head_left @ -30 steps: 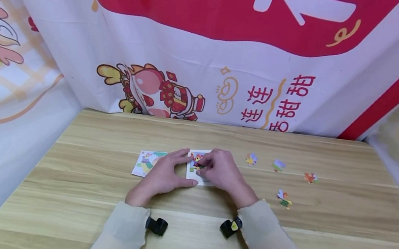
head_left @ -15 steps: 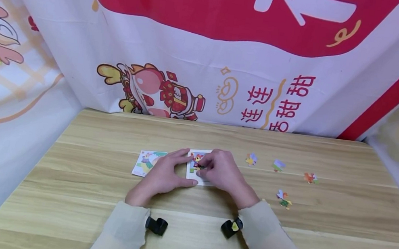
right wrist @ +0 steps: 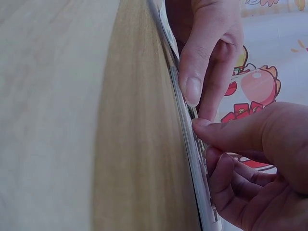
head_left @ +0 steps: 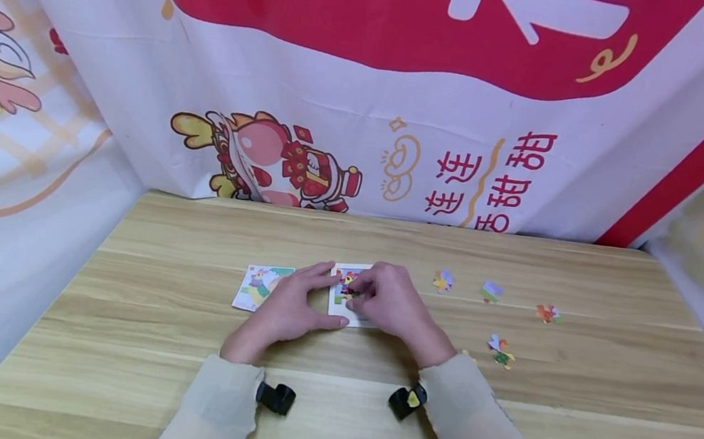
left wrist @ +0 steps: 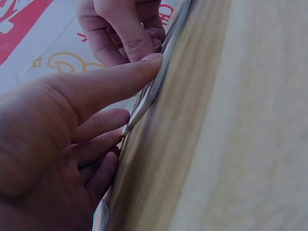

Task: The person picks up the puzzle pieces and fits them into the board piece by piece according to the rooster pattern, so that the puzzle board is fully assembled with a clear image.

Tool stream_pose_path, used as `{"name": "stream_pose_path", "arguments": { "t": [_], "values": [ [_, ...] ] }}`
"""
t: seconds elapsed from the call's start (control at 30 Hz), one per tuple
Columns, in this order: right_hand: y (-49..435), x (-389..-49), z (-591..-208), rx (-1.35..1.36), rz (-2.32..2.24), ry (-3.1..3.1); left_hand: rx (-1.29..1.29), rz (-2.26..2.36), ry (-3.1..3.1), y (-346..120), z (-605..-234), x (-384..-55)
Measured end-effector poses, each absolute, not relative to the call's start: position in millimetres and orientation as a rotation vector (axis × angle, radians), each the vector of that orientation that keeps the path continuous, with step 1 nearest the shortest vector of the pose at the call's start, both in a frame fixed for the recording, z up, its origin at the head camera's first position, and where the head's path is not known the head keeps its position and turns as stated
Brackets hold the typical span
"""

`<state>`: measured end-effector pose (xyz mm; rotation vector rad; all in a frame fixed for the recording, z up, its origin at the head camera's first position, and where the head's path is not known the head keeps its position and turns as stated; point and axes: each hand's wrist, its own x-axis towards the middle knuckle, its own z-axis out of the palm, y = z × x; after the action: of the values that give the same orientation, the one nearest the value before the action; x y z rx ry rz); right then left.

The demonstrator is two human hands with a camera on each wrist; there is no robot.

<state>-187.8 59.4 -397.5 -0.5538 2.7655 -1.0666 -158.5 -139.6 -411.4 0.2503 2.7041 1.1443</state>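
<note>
A small white-bordered puzzle board (head_left: pixel 337 311) lies at the table's middle, with colourful pieces fitted in its left part. My left hand (head_left: pixel 298 305) rests on its left side, thumb at the near edge and fingers spread over the far left corner. Over the board's right part, my right hand (head_left: pixel 390 301) has curled fingers and pinches a puzzle piece (head_left: pixel 353 293) down against the board. The piece is mostly hidden by the fingertips. In the right wrist view, the right thumb (right wrist: pixel 207 130) meets the board's surface close to the left thumb (right wrist: pixel 193 89).
A printed picture card (head_left: pixel 251 287) lies left of the board, partly under the left hand. Several loose puzzle pieces (head_left: pixel 492 291) are scattered on the wooden table (head_left: pixel 331 418) to the right. A printed cloth (head_left: pixel 340 89) hangs behind the table.
</note>
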Motion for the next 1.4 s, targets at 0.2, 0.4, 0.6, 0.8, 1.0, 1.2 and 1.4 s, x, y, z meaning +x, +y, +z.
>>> {"name": "stream_pose_path", "arguments": {
  "t": [0.2, 0.4, 0.6, 0.8, 1.0, 1.2, 1.4],
  "values": [
    [59.6, -188.6, -398.7, -0.558, -1.07, 2.771, 0.259, 1.151, 2.703, -139.8, -411.6, -159.0],
    [60.2, -188.4, -398.8, -0.565, -1.079, 2.763, 0.254, 1.15, 2.698, -139.4, -412.4, -159.3],
    [61.9, -187.6, -398.9, -0.584, -1.067, 2.753, 0.25, 1.148, 2.697, -139.4, -411.5, -158.6],
    [63.2, -187.3, -400.2, -0.6, -1.055, 2.754, 0.256, 1.145, 2.7, -139.5, -411.9, -158.4],
    [63.2, -187.5, -401.5, -0.591, -1.082, 2.757, 0.262, 1.141, 2.701, -139.9, -412.1, -158.5],
    [62.9, -187.5, -402.0, -0.587, -1.077, 2.758, 0.26, 1.126, 2.695, -139.8, -412.9, -158.4],
    [63.8, -187.0, -399.5, -0.563, -1.088, 2.731, 0.255, 1.109, 2.694, -139.6, -411.7, -158.1]
  ]
}}
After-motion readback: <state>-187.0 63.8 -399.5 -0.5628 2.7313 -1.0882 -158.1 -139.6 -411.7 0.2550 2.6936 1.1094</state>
